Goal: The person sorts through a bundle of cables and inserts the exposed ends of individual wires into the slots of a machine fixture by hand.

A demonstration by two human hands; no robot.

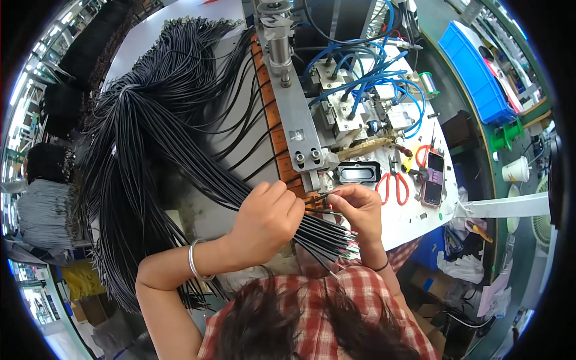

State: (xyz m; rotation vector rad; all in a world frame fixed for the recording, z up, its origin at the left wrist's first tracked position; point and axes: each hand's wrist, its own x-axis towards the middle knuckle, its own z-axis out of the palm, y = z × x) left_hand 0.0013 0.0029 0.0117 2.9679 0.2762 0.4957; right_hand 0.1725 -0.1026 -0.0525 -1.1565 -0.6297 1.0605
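"Head view: what does the left hand [270,219] have?"

"A thick bundle of black cables [207,174]. The fingers are curled tight around it, just beside the near end of the orange rail [278,135]."

"Where does that bundle run?"

"From a big heap [180,66] spread left of the rail. Past the fist, the ends fan out nearer the wearer than the rail's end, with red, green and white tips [350,237]."

"And the right hand [359,210]?"

"Thumb and forefinger are pinched together on one black cable [319,197], right by the rail's near end. I can't make out how much of it the fingers cover."

"Does the rail itself have anything on it?"

"Strands from the heap reach across to it, spaced apart along its length."

"What sits right of the rail?"

"A metal machine [346,117] with blue tubes [360,84], near it. Then a black rectangular frame [358,172], red-handled scissors [394,174] and, farther from the rail, a phone [433,179]."
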